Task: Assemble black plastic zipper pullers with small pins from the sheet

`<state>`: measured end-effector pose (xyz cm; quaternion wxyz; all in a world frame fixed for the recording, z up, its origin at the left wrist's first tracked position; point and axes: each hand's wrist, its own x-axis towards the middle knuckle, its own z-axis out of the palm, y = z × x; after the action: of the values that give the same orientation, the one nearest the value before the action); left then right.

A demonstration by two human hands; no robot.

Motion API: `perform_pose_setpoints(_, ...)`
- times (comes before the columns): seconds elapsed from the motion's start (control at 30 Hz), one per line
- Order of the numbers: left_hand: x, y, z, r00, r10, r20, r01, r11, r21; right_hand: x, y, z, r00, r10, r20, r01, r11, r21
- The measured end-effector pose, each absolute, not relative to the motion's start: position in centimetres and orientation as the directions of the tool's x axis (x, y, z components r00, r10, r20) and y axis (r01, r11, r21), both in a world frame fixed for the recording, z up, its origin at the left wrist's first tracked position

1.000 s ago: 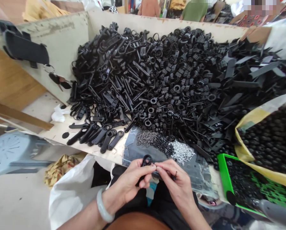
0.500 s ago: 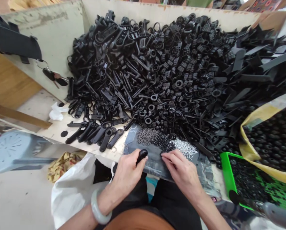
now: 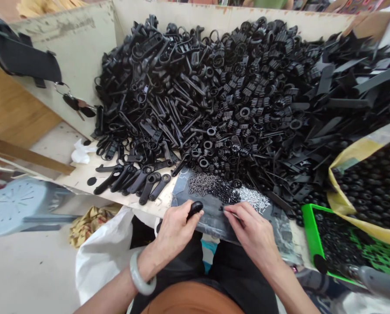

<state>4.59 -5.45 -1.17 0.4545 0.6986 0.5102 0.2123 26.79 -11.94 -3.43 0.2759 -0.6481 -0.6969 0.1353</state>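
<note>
My left hand (image 3: pixel 177 226) is closed around a black plastic crank handle (image 3: pixel 196 208), whose rounded end sticks out past the thumb. Over the dark mat (image 3: pixel 211 220), my right hand (image 3: pixel 252 226) has thumb and forefinger pinched together. Whatever lies between those fingertips is too small to make out. A tiny black piece shows just left of them. Beyond the fingers, small parts lie in heaps on the mat: brownish-grey ones (image 3: pixel 201 184), black ones (image 3: pixel 224 192) and silver pins (image 3: pixel 252 198).
A big mound of black plastic levers (image 3: pixel 169 109), rings (image 3: pixel 247 87) and flat strips (image 3: pixel 342 102) fills the box behind. Several handles (image 3: pixel 149 187) lie at front left. To the right are a green tray (image 3: pixel 309 226) and a yellow-edged bag (image 3: pixel 340 192) of black balls. Keys (image 3: pixel 75 104) hang at left.
The whole view has shifted slightly, so things appear a little further right. Both hands keep nearly the same pose, and the left still grips the crank handle.
</note>
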Motion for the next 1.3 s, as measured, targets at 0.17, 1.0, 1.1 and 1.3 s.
perform_pose_setpoints(0.17,4.5,-5.4,-1.1,0.316,0.921,-0.227,0.488,0.047,0.872,26.1,-10.7,-4.0,-0.038,0.97,0.242,0.864,0.154,-0.48)
perform_pose_setpoints(1.0,6.8,-6.6,-0.4,0.53,0.716,-0.453,-0.084,0.576,0.813,22.9,-11.4,-2.1,0.22,0.927,-0.305,-0.231,-0.254,-0.939)
perform_pose_setpoints(1.1,6.6,-6.7,-0.4,0.537,0.712,-0.451,-0.064,0.568,0.82,23.0,-11.4,-2.2,0.217,0.951,-0.221,-0.163,-0.188,-0.969)
perform_pose_setpoints(1.3,6.2,-6.8,-0.6,0.552,0.701,-0.45,-0.037,0.561,0.827,23.4,-11.8,-2.7,0.175,0.973,-0.15,-0.048,-0.144,-0.988)
